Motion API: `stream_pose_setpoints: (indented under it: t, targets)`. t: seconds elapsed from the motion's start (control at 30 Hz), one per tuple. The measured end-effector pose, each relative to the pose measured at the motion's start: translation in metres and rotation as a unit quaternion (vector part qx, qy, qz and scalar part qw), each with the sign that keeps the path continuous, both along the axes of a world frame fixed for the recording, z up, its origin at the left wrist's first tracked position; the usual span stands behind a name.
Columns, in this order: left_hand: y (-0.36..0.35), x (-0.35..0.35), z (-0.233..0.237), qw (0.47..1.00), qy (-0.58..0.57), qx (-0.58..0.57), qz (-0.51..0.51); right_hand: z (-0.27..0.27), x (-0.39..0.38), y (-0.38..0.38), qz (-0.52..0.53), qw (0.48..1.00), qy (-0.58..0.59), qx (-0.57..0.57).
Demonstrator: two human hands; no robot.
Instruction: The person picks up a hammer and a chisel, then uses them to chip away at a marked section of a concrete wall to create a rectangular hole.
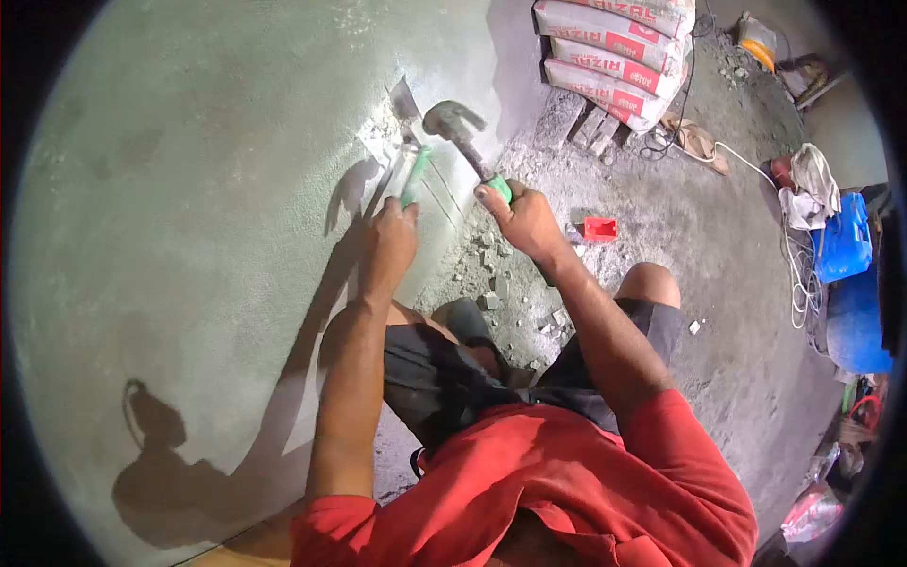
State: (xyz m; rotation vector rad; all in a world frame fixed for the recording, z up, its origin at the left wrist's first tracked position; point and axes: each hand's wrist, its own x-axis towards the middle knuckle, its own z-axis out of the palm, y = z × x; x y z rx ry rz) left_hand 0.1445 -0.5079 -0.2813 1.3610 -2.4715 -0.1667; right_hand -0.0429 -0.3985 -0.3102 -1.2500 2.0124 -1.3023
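My left hand (389, 241) is closed around a chisel (417, 173) with a green side, its far end up at a chipped patch (380, 132) in the grey plastered wall (227, 189). A dark cut-out (404, 98) shows in the wall just above it. My right hand (529, 222) grips a claw hammer (465, 142) by its green handle. The hammer's head is raised beside the chisel's upper end, apart from it as far as I can see. Shadows of my arms and the hammer fall across the wall.
Rubble (488, 283) lies along the wall's foot. A red plastic box (600, 229) sits on the dusty floor, right of my right hand. Stacked cement bags (614, 66) stand at the back. Blue containers (843, 238) and a white cable (792, 255) are at the far right.
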Motion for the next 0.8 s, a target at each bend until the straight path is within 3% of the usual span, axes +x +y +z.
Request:
stream_pose_setpoints:
  t: [0.03,0.1,0.17,0.3,0.33,0.5,0.57,0.6,0.63,0.67,0.7,0.77,0.8]
  targets:
    - [0.006,0.001,0.008,0.998,-0.008,0.063,-0.017,-0.005,0.004,0.007,-0.005,0.999,-0.049,-0.013]
    - [0.005,-0.004,0.010,0.997,-0.011,0.072,-0.022,-0.017,0.008,0.009,-0.010,0.998,-0.059,-0.009]
    - [0.003,-0.005,0.016,0.996,-0.011,0.080,-0.025,-0.026,0.013,0.009,-0.010,0.981,-0.190,-0.047]
    - [-0.001,-0.003,0.042,0.990,-0.097,0.089,0.054,-0.004,0.021,0.019,-0.011,0.949,-0.300,-0.100]
    - [0.000,-0.004,0.050,0.979,-0.153,0.113,0.073,0.006,0.023,0.021,-0.018,0.947,-0.300,-0.114]
    - [0.003,-0.015,0.065,0.971,-0.122,0.183,0.096,0.022,0.034,0.021,-0.040,0.925,-0.308,-0.218]
    - [0.001,-0.016,0.056,0.967,-0.137,0.190,0.096,0.005,0.050,0.005,-0.083,0.881,-0.330,-0.328]
    - [0.004,-0.020,0.054,0.979,-0.122,0.135,0.093,-0.025,0.063,-0.015,-0.156,0.889,-0.300,-0.308]
    - [0.006,-0.025,0.054,0.987,-0.105,0.078,0.090,-0.051,0.082,-0.033,-0.154,0.901,-0.258,-0.312]
    - [0.007,-0.030,0.052,0.986,-0.074,0.105,0.110,-0.064,0.096,-0.043,-0.153,0.912,-0.216,-0.314]
    - [0.005,-0.032,0.051,0.986,-0.077,0.102,0.109,-0.057,0.099,-0.043,-0.058,0.878,-0.466,-0.099]
    - [0.005,-0.032,0.046,0.985,-0.059,0.130,0.101,-0.047,0.078,-0.043,-0.024,0.822,-0.567,-0.055]
    - [0.006,-0.034,0.047,0.985,-0.059,0.129,0.097,-0.043,0.071,-0.037,-0.027,0.822,-0.566,-0.057]
